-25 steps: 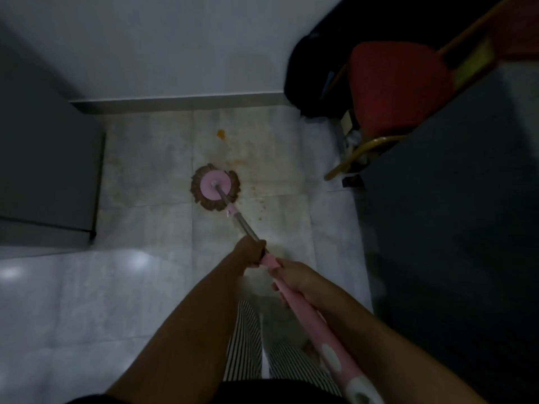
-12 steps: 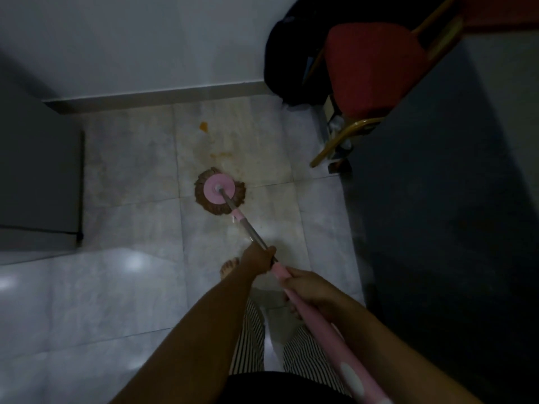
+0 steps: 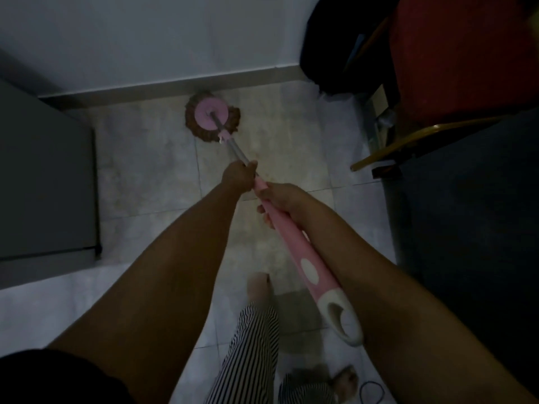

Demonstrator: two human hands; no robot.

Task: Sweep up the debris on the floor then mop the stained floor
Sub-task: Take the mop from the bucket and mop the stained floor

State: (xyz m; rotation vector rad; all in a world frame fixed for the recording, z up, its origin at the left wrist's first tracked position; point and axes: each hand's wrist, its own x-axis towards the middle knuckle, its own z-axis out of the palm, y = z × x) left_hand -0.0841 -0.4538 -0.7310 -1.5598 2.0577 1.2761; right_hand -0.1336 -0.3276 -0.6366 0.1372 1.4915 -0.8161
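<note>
The mop (image 3: 280, 217) is stretched out across the floor (image 3: 140, 176), its round head (image 3: 212, 118) flat on the tiles right up by the skirting (image 3: 163, 88) under the wall (image 3: 145, 36). Pink disc on top, brown fringe spread around it. The metal shaft runs back into the pink grip, which ends in a white loop near the right forearm. The left hand (image 3: 237, 177) is the forward one, fingers wrapped tight round the shaft where metal meets pink. The right hand (image 3: 281, 199) sits just behind it, fingers curled closed on the pink grip. Both arms are extended. The tiles around the head look dull and smeary. Below, striped trousers (image 3: 250, 348) and a bare foot (image 3: 258, 287) on the floor. A grey cabinet (image 3: 43, 182) stands at left; at right, a red chair (image 3: 455, 56) beside a black bag (image 3: 329, 45).
</note>
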